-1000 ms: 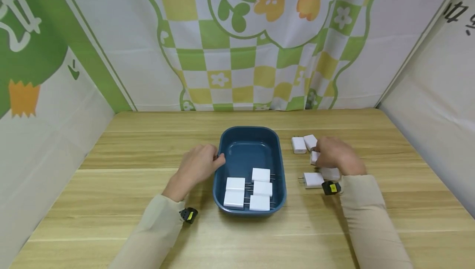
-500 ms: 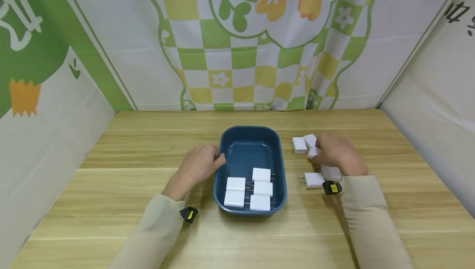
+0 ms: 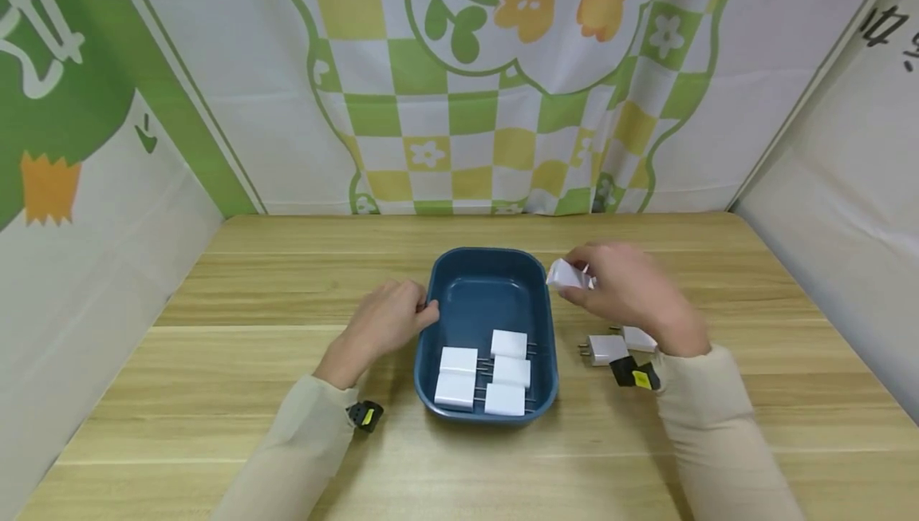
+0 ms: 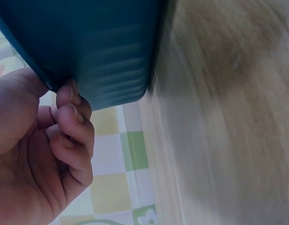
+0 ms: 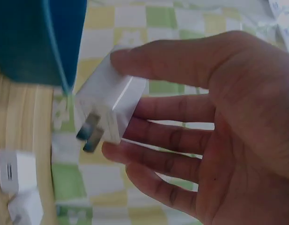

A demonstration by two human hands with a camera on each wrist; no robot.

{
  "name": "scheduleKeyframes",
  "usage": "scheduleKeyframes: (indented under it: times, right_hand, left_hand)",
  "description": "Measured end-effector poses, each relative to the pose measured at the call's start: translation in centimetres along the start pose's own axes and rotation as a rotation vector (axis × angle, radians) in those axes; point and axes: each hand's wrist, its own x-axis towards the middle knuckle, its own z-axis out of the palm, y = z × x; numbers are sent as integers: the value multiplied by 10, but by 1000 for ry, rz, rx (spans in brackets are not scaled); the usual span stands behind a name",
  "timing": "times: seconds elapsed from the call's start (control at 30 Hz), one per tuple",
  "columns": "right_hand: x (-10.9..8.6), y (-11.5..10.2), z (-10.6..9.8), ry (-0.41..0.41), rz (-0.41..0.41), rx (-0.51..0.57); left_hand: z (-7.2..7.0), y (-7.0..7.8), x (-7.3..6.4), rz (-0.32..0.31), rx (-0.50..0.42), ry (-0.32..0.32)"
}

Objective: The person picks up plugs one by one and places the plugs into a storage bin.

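Pinching the white, blocky plastic charger (image 3: 565,275) near the dark-blue, rounded rectangular tub (image 3: 481,304), the right hand (image 3: 628,290) should ideally lift the metal prongs (image 5: 91,134) clear of the rim (image 3: 551,333); the left hand (image 3: 388,318) pinches the tub's opposite side.

Tub (image 3: 483,303): looked smooth plastic, faintly glossy, ribbed outside. Chargers (image 3: 455,390): were smooth plastic; prongs (image 5: 93,141) were metal. Surface (image 3: 309,266): showed wood grain, soft sheen. Curtain (image 3: 470,116): was printed cloth, matt. Sleeves (image 3: 707,397): were matt, creased cloth.

Partial characters (image 3: 885,27) on side curtains (image 3: 826,210); none legible.
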Motion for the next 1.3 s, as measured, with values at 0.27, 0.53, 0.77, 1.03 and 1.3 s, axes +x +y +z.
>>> scheduleKeyframes:
  times: [0.27, 0.53, 0.77, 1.03, 1.3]
  right_hand:
    - [6, -26, 15, -54, -56, 12]
    - [9, -36, 27, -105, -90, 30]
    - [10, -39, 33, -98, -110, 44]
    - [14, -38, 43, -143, -106, 29]
    - [19, -37, 55, -170, -132, -41]
  left_hand:
    - [-1, 0, -1, 14, -9, -33]
    - [-2, 1, -1, 21, -11, -60]
    - [-2, 0, 0, 52, 4, -63]
    - [-3, 0, -1, 64, 2, -72]
    - [-3, 0, 0, 80, 8, -68]
